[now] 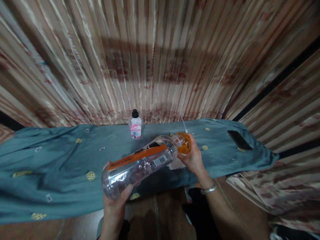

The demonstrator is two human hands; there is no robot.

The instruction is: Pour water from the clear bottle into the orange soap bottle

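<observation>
A large clear plastic bottle (143,166) with an orange and black label and a barcode is held tilted over the cloth, its neck pointing up to the right. My left hand (116,200) is wrapped round its base from below. At the neck end, my right hand (193,156) is closed round an orange see-through piece (184,142) that meets the bottle's mouth; whether this is a cap or a small container I cannot tell. Just behind it, a thin pale tube (183,123) sticks up. Under the neck lies a whitish crumpled sheet (177,164), partly hidden.
A small clear bottle (136,129) with a black cap and pink label stands at the back of the teal cloth (62,156). To the right lies a dark phone (239,140). Pleated patterned curtains (155,60) hang behind and beside the covered surface. Brown floor tiles (142,216) show in front.
</observation>
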